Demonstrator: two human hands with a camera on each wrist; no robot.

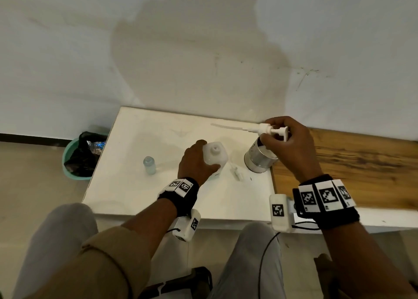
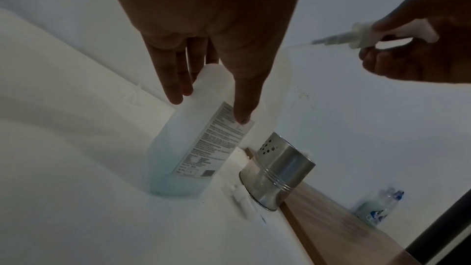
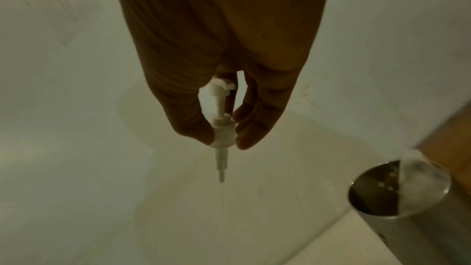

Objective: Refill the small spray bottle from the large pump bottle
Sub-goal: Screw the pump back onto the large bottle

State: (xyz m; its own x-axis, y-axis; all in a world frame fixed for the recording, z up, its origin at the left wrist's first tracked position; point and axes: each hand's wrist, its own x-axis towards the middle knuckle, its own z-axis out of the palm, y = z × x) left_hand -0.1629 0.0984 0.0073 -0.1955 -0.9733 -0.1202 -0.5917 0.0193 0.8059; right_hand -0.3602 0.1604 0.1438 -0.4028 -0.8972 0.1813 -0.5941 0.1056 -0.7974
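1. Large pump bottle (image 1: 214, 155): upright on white counter (image 1: 140, 185), near centre, mouth open, pump off. Translucent white body, pale blue liquid low in base per left wrist view (image 2: 178, 178), printed label on one side.
2. White counter: set against wall, butts up to a wooden surface (image 1: 350, 163) on right.
3. Green bin (image 1: 70, 163): on floor left of counter, black bag inside.
4. Steel cup (image 1: 260, 158): perforated metal cylinder, upright near counter's right edge, just right of large pump bottle, apart from it. Something pale inside against the rim in right wrist view (image 3: 413, 180); cannot tell what.
5. Left hand (image 1: 196, 163): wrapped round upper part of large pump bottle, fingers on far side, thumb down label face. Holds it steady on counter.
6. Right hand (image 1: 291, 144): raised above steel cup, thumb and fingertips pinching collar of pump head (image 1: 271, 130).
7. Pump head: clear of bottle, held roughly level, dip tube (image 1: 233, 126) pointing left over counter. In right wrist view (image 3: 219, 120) tube blurs out past stem.
8. Small spray bottle (image 1: 149, 165): upright on counter, left of large pump bottle, well apart from both hands. Clear, top open, pale liquid in lower part.
9. Spray cap (image 1: 236, 172): small white piece lying on counter between large pump bottle and steel cup. Blurred, detail unreadable.
10. Plastic water bottle (image 2: 377, 207): on wooden surface in left wrist view, far right, blurred.
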